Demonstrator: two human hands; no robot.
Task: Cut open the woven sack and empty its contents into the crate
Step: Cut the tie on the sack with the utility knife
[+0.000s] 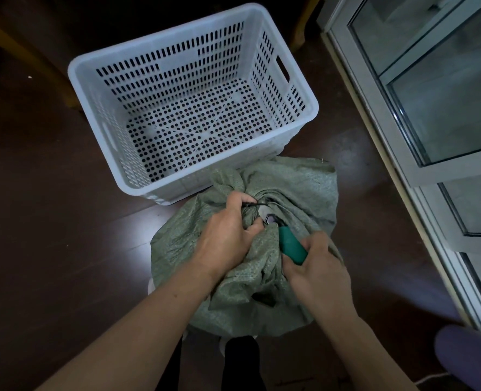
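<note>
A grey-green woven sack stands on the dark floor just in front of a white perforated plastic crate. The crate holds nothing. My left hand is clenched around the sack's bunched neck, where a thin black tie sticks out past the fingers. My right hand grips a cutter with a green handle. The cutter's metal head is pressed into the gathered cloth beside my left thumb. The sack's contents are hidden.
A glass-paned door or cabinet with a pale frame runs along the right. Wooden furniture legs stand at the far left behind the crate. A purple slipper sits at the bottom right. A white object peeks out beneath the sack.
</note>
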